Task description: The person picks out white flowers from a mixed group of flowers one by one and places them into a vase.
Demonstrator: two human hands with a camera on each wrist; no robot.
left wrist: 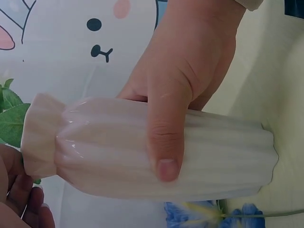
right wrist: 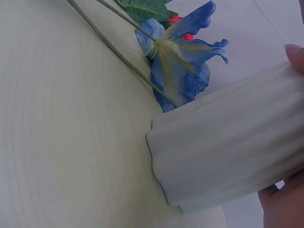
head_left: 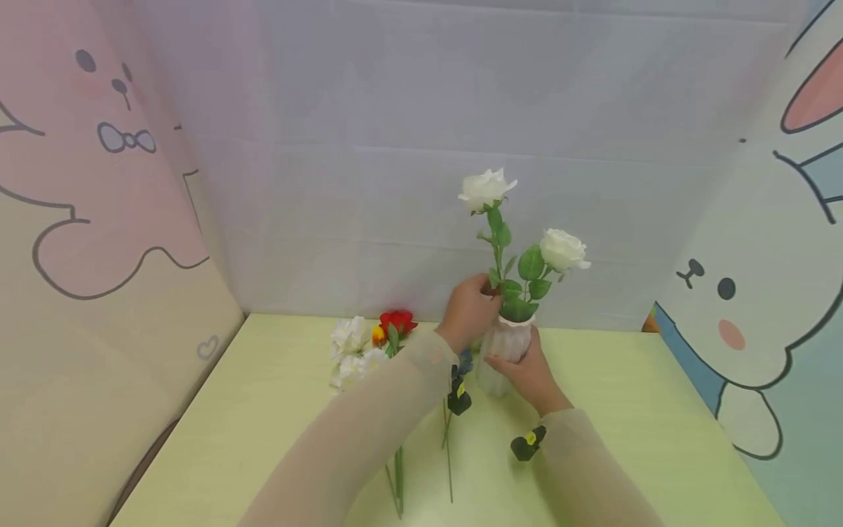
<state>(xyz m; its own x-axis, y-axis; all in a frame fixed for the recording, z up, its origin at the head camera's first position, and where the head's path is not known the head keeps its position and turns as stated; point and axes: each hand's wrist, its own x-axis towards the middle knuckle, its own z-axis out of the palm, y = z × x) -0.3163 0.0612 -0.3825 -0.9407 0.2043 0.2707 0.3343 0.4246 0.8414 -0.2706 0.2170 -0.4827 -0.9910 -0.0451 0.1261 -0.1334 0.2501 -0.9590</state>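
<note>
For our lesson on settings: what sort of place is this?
Probably a screened-off tabletop booth: cartoon-printed side walls and a plain pale backdrop close in a yellowish table on three sides.

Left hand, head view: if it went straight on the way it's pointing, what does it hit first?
Likely the green leaves just above the mouth of the white vase, right beside the left hand. Depth is unclear, so it might pass in front of or behind some.

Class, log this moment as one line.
right hand: holds vase; left hand: holds stem of higher white rose; lower white rose: in vase; blue flower: on table
</note>
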